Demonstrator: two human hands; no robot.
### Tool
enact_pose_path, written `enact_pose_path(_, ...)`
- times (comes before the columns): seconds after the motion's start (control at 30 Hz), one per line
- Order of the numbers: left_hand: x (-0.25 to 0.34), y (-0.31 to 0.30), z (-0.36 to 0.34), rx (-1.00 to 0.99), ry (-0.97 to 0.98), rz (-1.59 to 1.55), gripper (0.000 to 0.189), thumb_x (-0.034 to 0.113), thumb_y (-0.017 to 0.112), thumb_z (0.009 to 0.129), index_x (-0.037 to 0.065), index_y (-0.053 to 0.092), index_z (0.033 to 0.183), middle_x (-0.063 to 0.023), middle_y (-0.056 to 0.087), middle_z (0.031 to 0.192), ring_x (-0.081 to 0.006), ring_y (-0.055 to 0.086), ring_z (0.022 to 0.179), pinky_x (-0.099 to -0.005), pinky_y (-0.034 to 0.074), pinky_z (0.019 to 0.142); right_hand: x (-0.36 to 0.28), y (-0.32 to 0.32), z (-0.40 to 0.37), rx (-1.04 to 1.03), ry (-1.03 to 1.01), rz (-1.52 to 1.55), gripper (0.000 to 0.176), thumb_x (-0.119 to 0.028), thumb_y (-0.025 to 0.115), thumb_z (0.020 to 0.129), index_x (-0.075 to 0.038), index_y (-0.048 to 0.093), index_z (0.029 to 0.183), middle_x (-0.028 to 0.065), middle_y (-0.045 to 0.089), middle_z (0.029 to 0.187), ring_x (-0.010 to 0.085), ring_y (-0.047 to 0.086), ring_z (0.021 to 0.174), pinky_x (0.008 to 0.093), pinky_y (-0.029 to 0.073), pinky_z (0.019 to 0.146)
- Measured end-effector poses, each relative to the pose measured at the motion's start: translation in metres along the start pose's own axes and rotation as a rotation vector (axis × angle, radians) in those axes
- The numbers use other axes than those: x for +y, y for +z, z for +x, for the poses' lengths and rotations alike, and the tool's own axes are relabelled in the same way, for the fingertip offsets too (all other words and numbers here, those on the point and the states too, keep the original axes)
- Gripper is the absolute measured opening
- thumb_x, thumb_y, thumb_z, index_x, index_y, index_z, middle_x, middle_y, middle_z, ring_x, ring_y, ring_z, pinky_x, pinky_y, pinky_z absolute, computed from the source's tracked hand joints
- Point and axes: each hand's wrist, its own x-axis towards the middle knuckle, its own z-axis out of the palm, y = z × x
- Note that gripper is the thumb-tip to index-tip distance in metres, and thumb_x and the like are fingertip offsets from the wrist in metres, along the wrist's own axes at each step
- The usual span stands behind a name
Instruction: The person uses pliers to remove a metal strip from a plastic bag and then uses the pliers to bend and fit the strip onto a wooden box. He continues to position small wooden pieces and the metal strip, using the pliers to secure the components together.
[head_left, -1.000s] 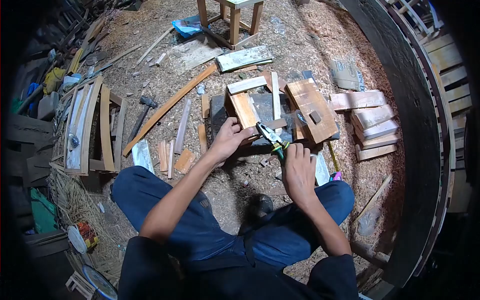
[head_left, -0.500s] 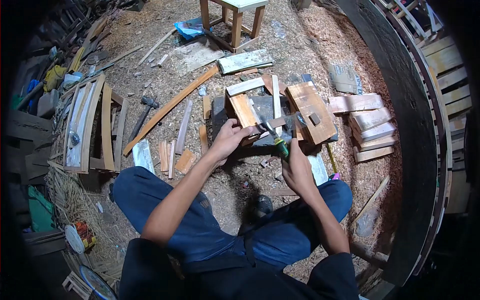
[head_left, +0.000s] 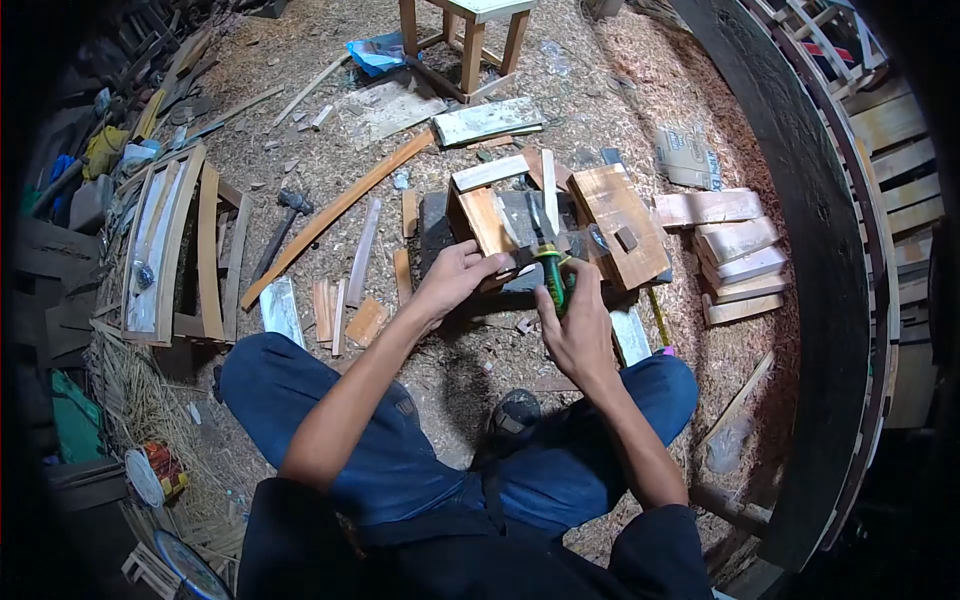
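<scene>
Floor point(head_left: 620, 100): From where I stand, it is covered with wood shavings and small offcuts, on all sides of the seated person.
Knees in blue trousers point(head_left: 280, 385): They are spread apart, nearest of all, and the work lies beyond them.
Right hand point(head_left: 578, 330): Its fingers are curled around the green handles of the pliers point(head_left: 552, 262), with the thumb lying along the near side.
Left hand point(head_left: 455, 282): It pinches the near end of the small wooden box point(head_left: 490, 220) between thumb and fingers, as it did one second ago.
What has changed: Pliers that pointed leftward, to the near corner of the box, now point away from the person. I judge that the tool has left this corner and is being turned in the hand, while the box is kept steady.
Not clear to me: Whether the pliers' tips are apart, or touch any wood, I cannot tell.
Dark block point(head_left: 433, 215): The small box rests on it.
Second box point(head_left: 600, 190): It stands to the right, with a little brown piece point(head_left: 626, 238) on its top.
Hammer point(head_left: 293, 203): It lies on the floor at left, well apart from both hands.
Stool point(head_left: 471, 55): It stands farthest, upright, beside a blue bag point(head_left: 376, 58).
</scene>
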Motion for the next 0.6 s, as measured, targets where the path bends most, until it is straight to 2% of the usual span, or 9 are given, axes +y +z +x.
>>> enact_pose_path(0.1, 0.001, -0.002, 0.000, -0.008, -0.032, 0.008, 0.034, 0.017, 0.068, 0.097, -0.004, 0.060, 0.123, -0.0114, 0.074, 0.104, -0.0090, 0.067, 0.093, -0.0232, 0.051, 0.078, -0.001, 0.004, 0.000, 0.018, -0.012, -0.066, 0.050, -0.025, 0.067, 0.092, -0.005, 0.042, 0.131, 0.0230, 0.057, 0.113, 0.0460, 0.065, 0.085, 0.0551, 0.052, 0.071)
enact_pose_path(0.2, -0.005, -0.002, 0.003, -0.041, 0.002, -0.068, 0.033, 0.016, 0.067, 0.098, -0.003, 0.060, 0.123, -0.0107, 0.074, 0.105, -0.0087, 0.067, 0.092, -0.0230, 0.052, 0.079, -0.006, 0.004, -0.002, -0.024, 0.099, -0.196, 0.065, -0.033, 0.070, 0.089, -0.006, 0.041, 0.141, 0.0230, 0.063, 0.114, 0.0432, 0.068, 0.091, 0.0512, 0.055, 0.076)
enact_pose_path(0.3, -0.014, 0.001, 0.005, 0.005, 0.063, -0.081, 0.033, 0.015, 0.067, 0.098, -0.004, 0.059, 0.124, -0.0104, 0.074, 0.105, -0.0085, 0.067, 0.092, -0.0231, 0.052, 0.079, -0.009, 0.000, 0.000, -0.136, 0.136, -0.297, 0.064, -0.032, 0.069, 0.089, -0.007, 0.042, 0.141, 0.0227, 0.063, 0.114, 0.0431, 0.067, 0.093, 0.0501, 0.055, 0.077)
enact_pose_path(0.4, -0.016, -0.003, 0.008, -0.033, 0.036, -0.100, 0.032, 0.013, 0.066, 0.098, -0.004, 0.059, 0.124, -0.0104, 0.073, 0.107, -0.0096, 0.067, 0.094, -0.0243, 0.053, 0.081, -0.004, 0.007, 0.001, -0.065, 0.038, -0.277, 0.063, -0.036, 0.067, 0.090, -0.010, 0.045, 0.141, 0.0211, 0.061, 0.110, 0.0415, 0.068, 0.084, 0.0507, 0.056, 0.071)
enact_pose_path(0.5, -0.012, -0.005, 0.005, -0.038, 0.033, -0.119, 0.032, 0.011, 0.065, 0.098, -0.004, 0.058, 0.125, -0.0105, 0.073, 0.108, -0.0108, 0.068, 0.096, -0.0253, 0.053, 0.081, -0.018, 0.002, 0.004, 0.032, 0.017, -0.205, 0.062, -0.040, 0.065, 0.092, -0.014, 0.045, 0.144, 0.0211, 0.060, 0.110, 0.0408, 0.068, 0.084, 0.0508, 0.056, 0.068)
enact_pose_path(0.6, -0.004, -0.004, 0.001, -0.062, -0.031, -0.096, 0.027, 0.011, 0.063, 0.098, -0.001, 0.061, 0.122, -0.0078, 0.071, 0.113, -0.0103, 0.065, 0.099, -0.0246, 0.050, 0.089, -0.013, 0.003, 0.002, -0.025, 0.002, -0.240, 0.063, -0.041, 0.065, 0.094, -0.015, 0.042, 0.146, 0.0204, 0.062, 0.105, 0.0416, 0.068, 0.081, 0.0514, 0.056, 0.067)
